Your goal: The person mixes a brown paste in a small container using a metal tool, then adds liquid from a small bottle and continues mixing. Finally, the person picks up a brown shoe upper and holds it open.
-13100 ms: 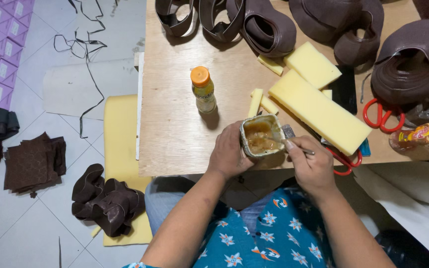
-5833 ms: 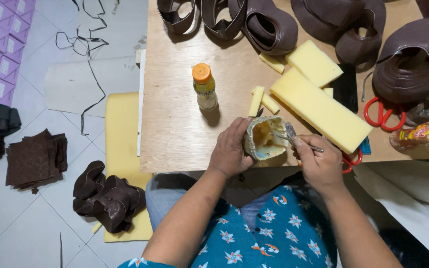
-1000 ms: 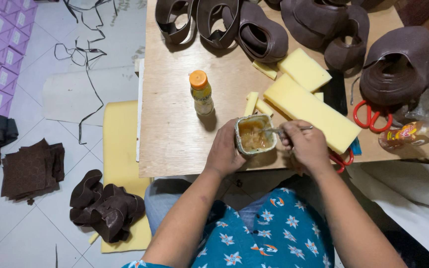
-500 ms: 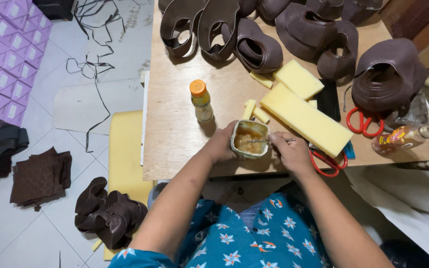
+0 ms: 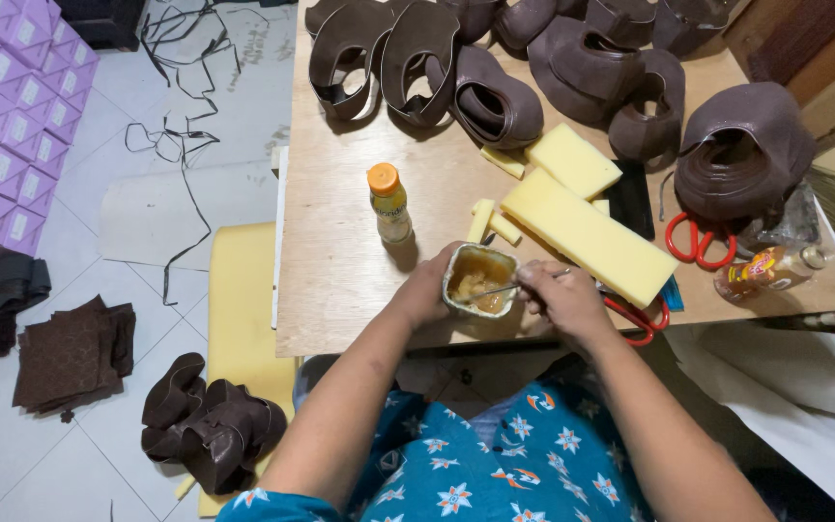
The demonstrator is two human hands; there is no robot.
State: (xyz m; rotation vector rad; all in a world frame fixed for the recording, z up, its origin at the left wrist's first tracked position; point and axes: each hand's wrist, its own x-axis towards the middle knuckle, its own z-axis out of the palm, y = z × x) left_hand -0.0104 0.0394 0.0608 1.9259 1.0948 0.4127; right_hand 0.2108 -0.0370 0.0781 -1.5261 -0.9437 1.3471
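1. The glue tin [image 5: 478, 280] sits at the near edge of the wooden table [image 5: 340, 280], right in front of the person. It is open on top and has sticky yellow-brown stuff inside.
2. The left hand [image 5: 427, 290] is curled around the left side of the tin, with the fingers wrapped on its wall — it holds the tin.
3. The right hand [image 5: 558, 295] is just to the right of the tin. Its fingers are pinched shut on a thin metal stick [image 5: 519, 284].
4. The stick lies almost flat and runs left to right, from the right hand to its tip in the glue. So the tin is to the left of the right fingers, very close — both hands are about as near.
5. A bit farther back stands a small bottle with an orange cap [image 5: 389, 203], next to yellow foam blocks [image 5: 587, 232].
6. Red scissors [image 5: 696, 242] lie to the right.
7. At the far side of the table lie many brown shoe tops [image 5: 495, 97].
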